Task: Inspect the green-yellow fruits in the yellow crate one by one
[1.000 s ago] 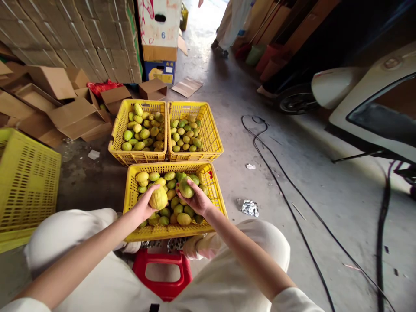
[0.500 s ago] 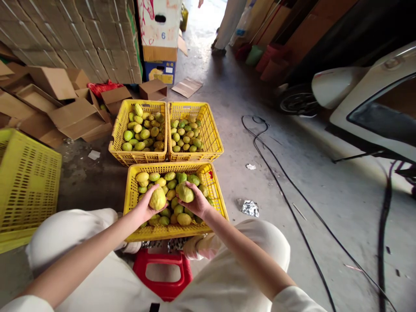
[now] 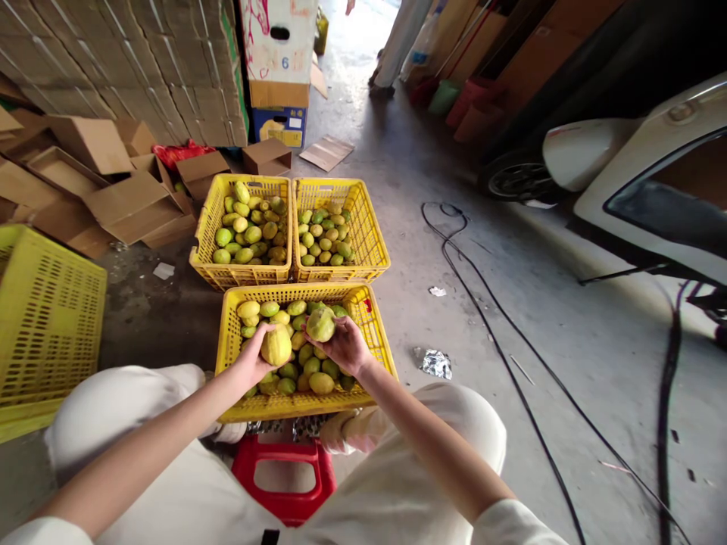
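Note:
Over the near yellow crate (image 3: pixel 232 341), heaped with green and yellow lemons, both of my hands are busy. My left hand (image 3: pixel 253 362) is closed round a yellow lemon (image 3: pixel 276 346). My right hand (image 3: pixel 344 347) grips a greenish lemon (image 3: pixel 321 324) and holds it up above the pile. Beyond stand two more yellow crates side by side: the left one (image 3: pixel 205 227) fuller, the right one (image 3: pixel 369 227) with smaller lemons.
I sit on a red stool (image 3: pixel 284 473). An upturned yellow crate (image 3: pixel 45 318) stands at my left, cardboard boxes (image 3: pixel 113 174) behind it. Black cables (image 3: pixel 488 303) cross the concrete floor on the right, by a white scooter (image 3: pixel 641 174). Another person's legs (image 3: pixel 400 38) show far back.
My right hand has lifted and turned its greenish lemon slightly up and to the left. My left hand keeps its yellow lemon almost still. The person at the back has shifted a little.

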A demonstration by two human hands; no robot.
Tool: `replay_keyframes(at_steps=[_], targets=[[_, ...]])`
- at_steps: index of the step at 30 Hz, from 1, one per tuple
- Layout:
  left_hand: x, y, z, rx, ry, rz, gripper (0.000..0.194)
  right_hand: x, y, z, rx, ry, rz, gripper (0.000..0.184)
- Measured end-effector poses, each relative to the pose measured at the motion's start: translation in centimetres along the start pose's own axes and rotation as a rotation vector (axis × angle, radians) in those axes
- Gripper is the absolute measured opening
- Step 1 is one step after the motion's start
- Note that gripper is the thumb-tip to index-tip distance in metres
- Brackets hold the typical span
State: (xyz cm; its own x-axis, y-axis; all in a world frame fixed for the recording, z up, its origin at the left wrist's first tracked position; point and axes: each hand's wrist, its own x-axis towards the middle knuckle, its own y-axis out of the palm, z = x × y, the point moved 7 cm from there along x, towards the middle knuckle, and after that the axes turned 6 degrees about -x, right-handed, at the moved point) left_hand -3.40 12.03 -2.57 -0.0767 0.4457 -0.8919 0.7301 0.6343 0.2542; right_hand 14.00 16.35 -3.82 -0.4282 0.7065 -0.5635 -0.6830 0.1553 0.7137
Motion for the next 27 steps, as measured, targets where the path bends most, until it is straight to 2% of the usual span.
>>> replay_keyframes(at_steps=[5, 9, 13, 17, 22, 27], targets=[[0.0, 0.0, 0.1, -0.038, -0.031, -0.002, 0.02, 0.0, -0.2, 0.3, -0.052, -0.049, -0.058, 0.027], [-0.1, 0.0, -0.1, -0.045, -0.002, -0.019, 0.02, -0.2, -0.8, -0.2, -0.079, -0.043, -0.115, 0.022], [0.0, 0.3, -0.5, -0.051, 0.05, 0.032, 0.034, -0.2, -0.7, -0.3, -0.118, -0.022, -0.075, 0.025], [0.4, 0.3, -0.3, -0.069, 0.039, 0.075, 0.044, -0.1, -0.5, -0.1, -0.055, 0.003, -0.046, 0.031], [0.6, 0.4, -0.2, -0.103, 0.043, 0.092, 0.039, -0.3, -0.1, 0.2, 0.002, -0.03, 0.007, 0.036], [-0.1, 1.0, -0.4, -0.111, 0.016, 0.113, 0.035, -0.5, 0.2, 0.1, -0.002, 0.003, 0.021, 0.041]])
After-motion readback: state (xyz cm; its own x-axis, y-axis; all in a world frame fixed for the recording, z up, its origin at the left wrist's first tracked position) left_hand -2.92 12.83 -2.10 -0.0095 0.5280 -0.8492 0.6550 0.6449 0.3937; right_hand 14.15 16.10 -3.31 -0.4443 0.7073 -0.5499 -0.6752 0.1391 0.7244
